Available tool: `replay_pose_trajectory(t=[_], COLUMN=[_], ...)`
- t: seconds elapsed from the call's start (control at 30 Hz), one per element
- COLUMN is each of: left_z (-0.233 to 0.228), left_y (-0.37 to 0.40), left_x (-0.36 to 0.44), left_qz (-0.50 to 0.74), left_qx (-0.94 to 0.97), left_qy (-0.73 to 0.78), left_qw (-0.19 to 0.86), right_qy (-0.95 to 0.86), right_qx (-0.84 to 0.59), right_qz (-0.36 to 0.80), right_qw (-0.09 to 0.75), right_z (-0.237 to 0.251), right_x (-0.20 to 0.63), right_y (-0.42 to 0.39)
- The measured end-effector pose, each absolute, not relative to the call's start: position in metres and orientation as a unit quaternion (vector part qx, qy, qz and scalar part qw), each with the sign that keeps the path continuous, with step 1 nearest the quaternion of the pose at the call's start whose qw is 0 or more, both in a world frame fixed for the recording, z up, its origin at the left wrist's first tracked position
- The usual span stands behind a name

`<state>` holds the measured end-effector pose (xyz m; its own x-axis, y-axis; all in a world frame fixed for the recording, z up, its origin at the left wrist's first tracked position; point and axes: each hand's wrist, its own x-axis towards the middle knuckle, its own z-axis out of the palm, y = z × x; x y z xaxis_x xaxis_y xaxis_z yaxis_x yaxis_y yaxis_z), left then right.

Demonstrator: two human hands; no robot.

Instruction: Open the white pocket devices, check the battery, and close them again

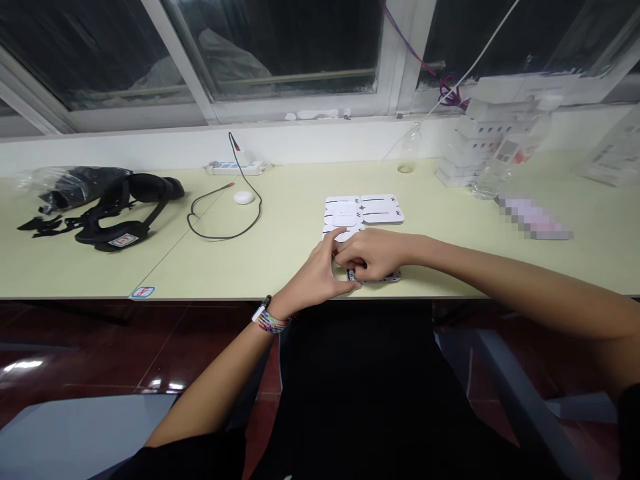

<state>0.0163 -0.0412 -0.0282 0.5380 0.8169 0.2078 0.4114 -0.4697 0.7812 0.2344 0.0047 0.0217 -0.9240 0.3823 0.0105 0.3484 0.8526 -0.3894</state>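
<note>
On the near edge of the table, a flat rounded piece (391, 277) with a pale edge and dark markings lies mostly beneath my right hand (373, 253). The fingers of that hand are curled and pressed together at its left part, and whatever they pinch is hidden. My left hand (320, 272) spans the piece's left side, thumb at the near corner and index finger at the far side, bracing it. Just beyond, similar white pieces with black lines and W marks lie side by side: a right one (383, 209) and a left one (331, 212), with a small white square (345, 214) on top.
Left on the table (285, 233) are a black headset (117, 230), a dark cable (225, 237), a white rounded object (243, 197) and a power strip (237, 168). Stacked white boxes (463, 150), a clear bottle (495, 177) and a blurred pinkish object (535, 217) stand right.
</note>
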Motion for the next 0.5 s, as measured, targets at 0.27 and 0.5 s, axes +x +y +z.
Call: replay_pose_trajectory(t=[0.27, 0.5], left_z=[-0.0274, -0.0251], left_y=[-0.0394, -0.0400], left_x=[0.0147, 0.0154], left_qz=[0.295, 0.284], left_qx=[0.799, 0.795], left_qy=[0.383, 0.399], left_qw=[0.357, 0.358], right_qy=[-0.963, -0.968], right_qx=[-0.181, -0.173], right_qz=[0.188, 0.174], right_qw=[0.073, 0.057], right_z=[0.0202, 0.0224], right_x=[0.2387, 0.2319], right_y=[0.0052, 0.0069])
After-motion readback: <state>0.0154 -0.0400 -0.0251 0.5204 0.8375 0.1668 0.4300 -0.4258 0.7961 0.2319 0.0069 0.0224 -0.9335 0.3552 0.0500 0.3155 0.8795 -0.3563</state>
